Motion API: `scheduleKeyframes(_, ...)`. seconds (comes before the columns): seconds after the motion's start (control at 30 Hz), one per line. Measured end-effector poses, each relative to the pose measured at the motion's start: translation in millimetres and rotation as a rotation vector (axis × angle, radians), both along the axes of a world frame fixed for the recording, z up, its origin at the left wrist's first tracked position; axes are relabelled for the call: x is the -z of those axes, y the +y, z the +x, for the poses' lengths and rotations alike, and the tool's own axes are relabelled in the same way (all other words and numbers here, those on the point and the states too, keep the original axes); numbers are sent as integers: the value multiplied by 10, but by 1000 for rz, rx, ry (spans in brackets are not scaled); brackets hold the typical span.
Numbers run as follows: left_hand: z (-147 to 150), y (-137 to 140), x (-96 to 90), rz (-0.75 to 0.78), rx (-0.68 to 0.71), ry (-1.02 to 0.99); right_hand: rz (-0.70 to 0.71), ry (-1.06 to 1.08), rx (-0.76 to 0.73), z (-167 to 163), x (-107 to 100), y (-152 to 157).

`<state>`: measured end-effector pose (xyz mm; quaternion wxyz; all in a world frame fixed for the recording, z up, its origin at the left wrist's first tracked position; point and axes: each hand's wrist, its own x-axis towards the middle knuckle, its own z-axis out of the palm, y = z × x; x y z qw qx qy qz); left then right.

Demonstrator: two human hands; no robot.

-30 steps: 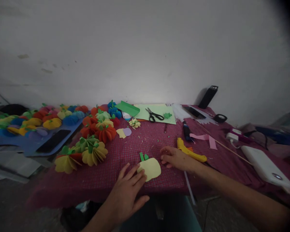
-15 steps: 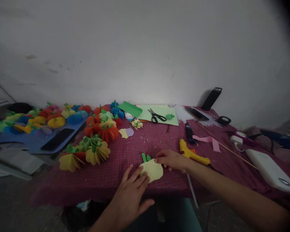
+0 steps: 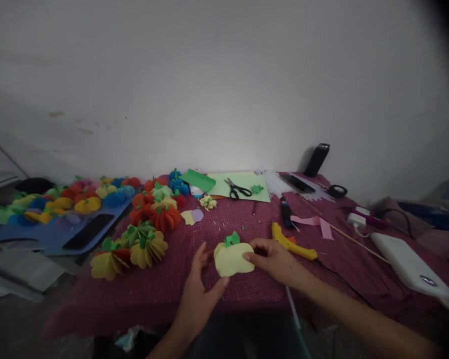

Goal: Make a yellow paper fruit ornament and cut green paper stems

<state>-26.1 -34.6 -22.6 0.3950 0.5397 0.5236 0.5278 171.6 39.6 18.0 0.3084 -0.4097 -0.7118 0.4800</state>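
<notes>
A pale yellow paper pumpkin with a green curled stem and leaf on top is held up near the table's front edge. My right hand pinches its right side between thumb and fingers. On the left, my left hand has its fingers and thumb spread around the paper; the thumb tip is at the lower edge, and I cannot tell if it touches. A yellow glue gun lies just right of my right hand.
Finished paper pumpkins in several colours crowd the left side. Black-handled scissors rest on a light green sheet at the back. Right of these are a pink ribbon, a wooden stick and a white power bank.
The paper pumpkin has been lifted from the tablecloth and tilted up by my right hand. My left hand, which lay flat on it, has come off to its left with fingers spread.
</notes>
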Motion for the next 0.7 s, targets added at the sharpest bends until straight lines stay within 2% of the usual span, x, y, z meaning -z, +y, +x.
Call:
scheduleKeyframes(0.13,220,133,-104,-3,-11,-255,90,62,94,42,-26,-113)
scheduleKeyframes(0.3,412,185,-245,-3,-100,-364,135,113,164,105,3,-139)
scheduleKeyframes(0.57,478,338,-310,-118,58,-523,68,168,167,188,-34,-79)
scheduleKeyframes(0.7,449,464,-376,-155,131,-481,56,221,200,245,-79,27)
